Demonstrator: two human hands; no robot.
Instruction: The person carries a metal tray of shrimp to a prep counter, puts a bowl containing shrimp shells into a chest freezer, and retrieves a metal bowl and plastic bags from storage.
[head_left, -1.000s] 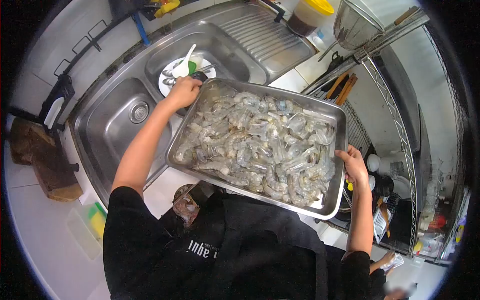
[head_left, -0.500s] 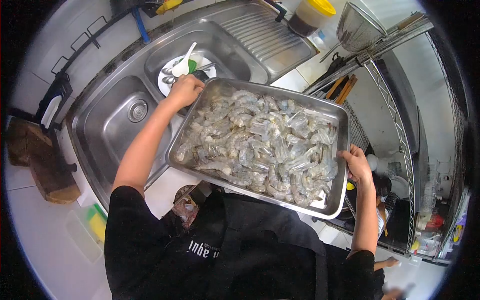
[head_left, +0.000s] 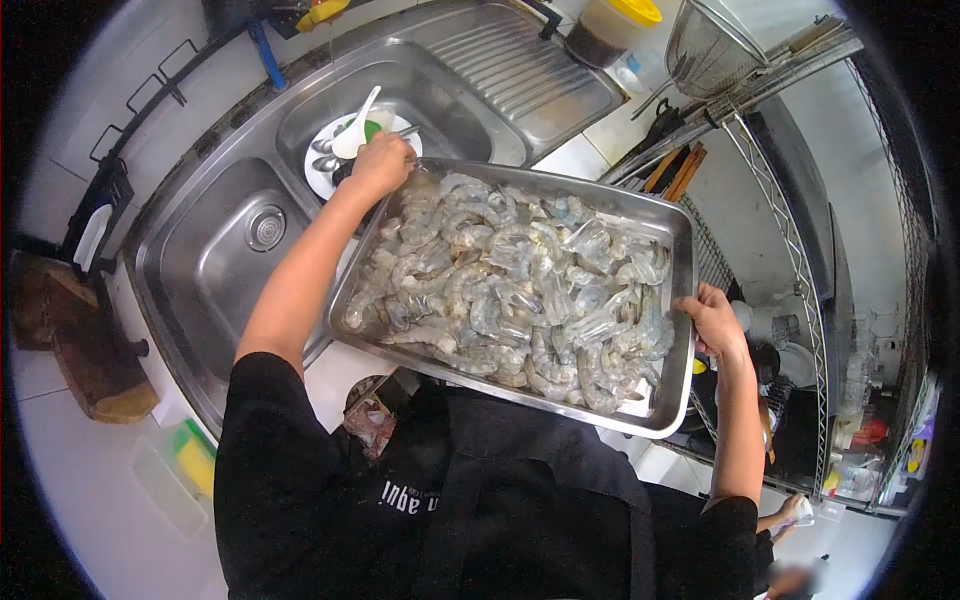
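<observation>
A rectangular metal tray [head_left: 683, 255] heaped with raw shrimp [head_left: 510, 285] is held in front of my body, over the counter by the sink. My left hand [head_left: 385, 166] is closed on the tray's far left corner, right beside the plate in the sink; its fingertips are partly hidden. At the right end, my right hand [head_left: 714, 320] grips the rim, thumb on top and fingers below. The shrimp lie in a loose layer across most of the tray. In the sink, a white plate [head_left: 318, 180] carries a white ladle [head_left: 352, 138] and several metal spoons.
A double steel sink [head_left: 205, 290] lies to the left, with a ribbed drainboard [head_left: 515, 75] beyond. A yellow-lidded tub [head_left: 605, 35] and a mesh strainer [head_left: 705, 55] stand at the back. Wire shelving [head_left: 800, 270] is close on the right. Another person's hand [head_left: 780, 518] shows at lower right.
My left hand has shifted slightly right and up at the tray corner. The view has moved a little, and the other person's hand now shows with something white. My right hand keeps its hold.
</observation>
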